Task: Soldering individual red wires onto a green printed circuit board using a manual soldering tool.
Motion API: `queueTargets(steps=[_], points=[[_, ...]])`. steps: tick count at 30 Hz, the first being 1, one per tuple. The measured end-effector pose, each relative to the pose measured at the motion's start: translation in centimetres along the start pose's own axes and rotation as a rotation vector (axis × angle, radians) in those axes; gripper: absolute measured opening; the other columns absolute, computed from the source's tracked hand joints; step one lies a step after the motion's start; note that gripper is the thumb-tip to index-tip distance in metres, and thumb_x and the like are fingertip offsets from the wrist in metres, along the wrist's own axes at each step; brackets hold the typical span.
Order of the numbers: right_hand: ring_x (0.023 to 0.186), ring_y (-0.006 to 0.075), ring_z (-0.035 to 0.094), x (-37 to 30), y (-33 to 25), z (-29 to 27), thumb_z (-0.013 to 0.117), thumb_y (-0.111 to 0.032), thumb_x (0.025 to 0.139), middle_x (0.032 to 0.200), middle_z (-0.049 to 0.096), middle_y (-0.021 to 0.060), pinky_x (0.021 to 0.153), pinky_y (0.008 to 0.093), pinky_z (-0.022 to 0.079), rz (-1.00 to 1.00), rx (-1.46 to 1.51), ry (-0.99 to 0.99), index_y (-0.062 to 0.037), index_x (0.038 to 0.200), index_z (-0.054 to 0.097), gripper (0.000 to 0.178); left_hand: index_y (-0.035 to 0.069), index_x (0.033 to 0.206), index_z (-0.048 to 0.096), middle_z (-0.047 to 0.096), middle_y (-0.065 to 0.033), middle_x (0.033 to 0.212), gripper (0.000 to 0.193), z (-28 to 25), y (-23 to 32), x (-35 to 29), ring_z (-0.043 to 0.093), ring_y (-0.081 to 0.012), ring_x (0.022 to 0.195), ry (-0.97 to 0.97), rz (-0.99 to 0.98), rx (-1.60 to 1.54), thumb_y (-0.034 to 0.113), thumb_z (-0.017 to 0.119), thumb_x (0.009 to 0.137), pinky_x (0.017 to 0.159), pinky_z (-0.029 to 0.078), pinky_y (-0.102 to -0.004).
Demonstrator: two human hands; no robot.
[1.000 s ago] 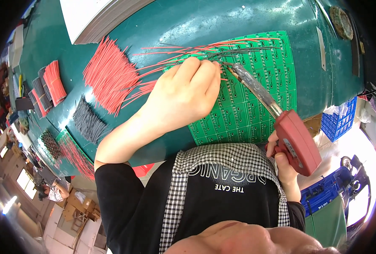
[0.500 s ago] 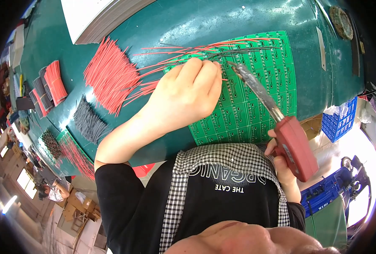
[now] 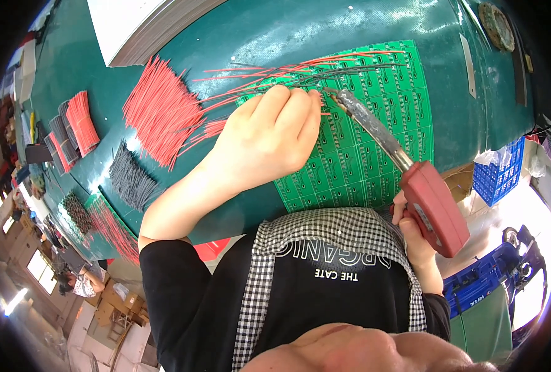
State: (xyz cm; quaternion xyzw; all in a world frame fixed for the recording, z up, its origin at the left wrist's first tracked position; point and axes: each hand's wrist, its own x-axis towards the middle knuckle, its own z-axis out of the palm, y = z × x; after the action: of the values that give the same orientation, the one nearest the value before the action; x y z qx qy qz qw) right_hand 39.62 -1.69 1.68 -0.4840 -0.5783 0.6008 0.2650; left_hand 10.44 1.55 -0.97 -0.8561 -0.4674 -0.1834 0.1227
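Soldering iron (image 3: 419,180): slants far-left, tip just right of left hand (image 3: 268,135).
Right hand (image 3: 417,240): wrapped around iron.
Left grip: hidden; I can't tell.

The fingertips of the left hand (image 3: 269,136) are hidden beneath its own knuckles, so what they pinch cannot be told. That hand also covers part of the green circuit board (image 3: 356,170) and stretches of the red wires (image 3: 216,127). The handle of the soldering gun (image 3: 436,208) hides much of the right hand (image 3: 417,239). Its tip is too small to tell whether it touches the board. The upper edge cuts off the white stack (image 3: 130,25). A distant person (image 3: 86,282) is blurred.
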Motion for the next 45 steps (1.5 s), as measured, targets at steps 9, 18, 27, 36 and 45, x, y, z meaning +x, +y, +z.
queueTargets(steps=[9,18,27,36,45], points=[[0.086,0.0178,0.063,0.4,-0.1,0.5,0.076,-0.018,0.074,0.111,0.060,0.0155,0.076,0.0285,0.050,0.033,0.016,0.012,0.0063,0.128,0.041,0.069,0.000,0.075,0.061,0.045,-0.0005,0.067,0.008,-0.2,0.0,0.0,0.047,-0.0112,0.061,-0.023,-0.026,0.006,0.005,0.064,0.069,0.045,0.038,-0.0210],[0.098,0.0198,0.062,0.4,-0.1,0.6,0.077,-0.013,0.072,0.112,0.060,0.0164,0.077,0.0279,0.050,-0.045,-0.110,0.009,0.0032,0.123,0.049,0.060,0.000,0.076,0.061,0.046,-0.0007,0.068,0.011,-0.1,0.1,0.2,0.048,-0.0111,0.062,-0.021,-0.020,0.020,0.006,0.063,0.067,0.046,0.040,-0.0208],[0.068,0.0151,0.057,1.1,-1.6,1.2,0.074,-0.023,0.076,0.108,0.059,0.0190,0.059,0.0242,0.047,0.074,0.231,0.071,0.0009,0.129,0.040,0.068,0.001,0.075,0.060,0.049,-0.0017,0.070,0.011,0.2,0.1,0.0,0.049,-0.0119,0.063,0.009,0.005,0.069,0.005,0.062,0.065,0.048,0.041,-0.0214],[0.062,0.0165,0.056,1.0,-1.3,0.3,0.069,-0.029,0.080,0.109,0.058,0.0211,0.058,0.0272,0.047,0.012,0.168,0.091,0.0027,0.127,0.040,0.063,0.001,0.071,0.058,0.048,-0.0021,0.069,0.009,-0.3,0.3,1.3,0.050,-0.0129,0.062,0.087,-0.118,-0.149,0.004,0.066,0.068,0.047,0.041,-0.0222],[0.068,0.0132,0.056,0.6,-0.6,-0.2,0.073,-0.020,0.078,0.111,0.059,0.0191,0.059,0.0241,0.046,-0.029,0.227,0.086,-0.0009,0.132,0.038,0.067,0.001,0.072,0.061,0.048,-0.0020,0.069,0.007,0.0,0.7,2.6,0.050,-0.0123,0.063,0.198,0.035,-0.038,0.004,0.063,0.066,0.049,0.041,-0.0224]])
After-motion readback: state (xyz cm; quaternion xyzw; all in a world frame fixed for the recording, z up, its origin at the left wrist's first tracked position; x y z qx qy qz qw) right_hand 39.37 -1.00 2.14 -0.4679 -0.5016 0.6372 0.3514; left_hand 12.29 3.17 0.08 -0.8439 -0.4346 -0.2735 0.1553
